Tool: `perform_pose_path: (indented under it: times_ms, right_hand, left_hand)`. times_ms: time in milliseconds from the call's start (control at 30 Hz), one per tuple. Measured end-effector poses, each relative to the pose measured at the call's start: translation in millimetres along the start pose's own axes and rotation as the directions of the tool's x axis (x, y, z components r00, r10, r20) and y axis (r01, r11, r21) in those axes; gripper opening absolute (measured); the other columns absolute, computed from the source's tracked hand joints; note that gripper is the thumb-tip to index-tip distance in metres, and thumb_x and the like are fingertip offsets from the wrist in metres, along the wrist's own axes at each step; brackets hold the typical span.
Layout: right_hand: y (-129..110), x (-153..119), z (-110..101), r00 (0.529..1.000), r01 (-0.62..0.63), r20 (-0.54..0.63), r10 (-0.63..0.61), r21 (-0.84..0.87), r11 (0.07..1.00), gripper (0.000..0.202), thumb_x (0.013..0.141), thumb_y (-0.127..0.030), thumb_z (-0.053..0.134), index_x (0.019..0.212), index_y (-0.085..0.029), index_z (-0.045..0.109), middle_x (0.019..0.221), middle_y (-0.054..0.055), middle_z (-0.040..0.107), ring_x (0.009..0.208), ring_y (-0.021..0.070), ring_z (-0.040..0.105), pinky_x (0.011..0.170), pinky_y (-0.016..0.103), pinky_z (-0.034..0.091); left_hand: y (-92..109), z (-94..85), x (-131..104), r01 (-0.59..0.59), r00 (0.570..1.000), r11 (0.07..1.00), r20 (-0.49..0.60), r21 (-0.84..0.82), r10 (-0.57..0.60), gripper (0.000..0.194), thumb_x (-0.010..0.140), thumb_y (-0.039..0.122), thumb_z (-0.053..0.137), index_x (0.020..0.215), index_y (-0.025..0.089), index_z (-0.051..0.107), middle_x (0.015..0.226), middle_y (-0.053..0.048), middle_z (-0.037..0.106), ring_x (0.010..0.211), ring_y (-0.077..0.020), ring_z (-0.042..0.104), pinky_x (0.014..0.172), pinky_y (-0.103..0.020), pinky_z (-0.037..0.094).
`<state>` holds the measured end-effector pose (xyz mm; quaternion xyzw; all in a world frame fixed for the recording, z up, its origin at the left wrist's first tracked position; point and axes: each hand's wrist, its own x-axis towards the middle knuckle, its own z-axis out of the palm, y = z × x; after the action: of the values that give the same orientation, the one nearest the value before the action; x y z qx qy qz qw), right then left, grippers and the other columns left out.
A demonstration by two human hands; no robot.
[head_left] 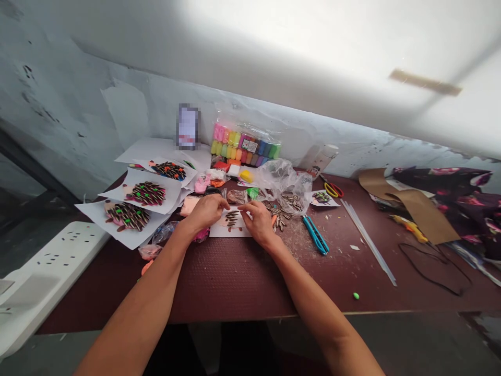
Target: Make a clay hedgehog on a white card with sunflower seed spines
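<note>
A small white paper lies on the table, bearing a peach clay hedgehog shape with several striped sunflower seeds set in rows. Over its upper left edge, my left hand is closed, fingertips together. My right hand reaches over the right side, thumb and forefinger pinched; anything between either hand's fingers is too small to make out. Loose sunflower seeds are heaped just right of my right hand, partly under a clear plastic bag. Brown clay in a wrapper sits behind the paper.
Seed hedgehogs on paper are stacked at left, beside a white power strip. A pack of coloured clay leans at the wall. Rightward lie a teal cutter, scissors, glue sticks and a corded yellow glue gun.
</note>
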<state>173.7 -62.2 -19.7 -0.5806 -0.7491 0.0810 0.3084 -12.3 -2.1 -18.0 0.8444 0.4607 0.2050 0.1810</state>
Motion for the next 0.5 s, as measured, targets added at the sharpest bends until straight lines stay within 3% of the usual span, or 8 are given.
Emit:
perform_pose_path:
  times_ms: [500]
  right_hand:
    - [1.1,-0.8,3.5,0.993,0.069,0.099,-0.062,-0.062,0.996,0.038,0.088,-0.007,0.049,0.106,-0.026,0.077,0.097,0.008,0.062,0.094,0.0211,0.052,0.084,0.032,0.044]
  left_hand:
    - [-0.8,-1.3,1.3,0.0,1.0,1.0,0.022,-0.019,0.0,0.041,0.072,0.003,0.05,0.091,0.023,0.081,0.098,-0.004,0.075,0.09,-0.0183,0.067,0.086,-0.026,0.051]
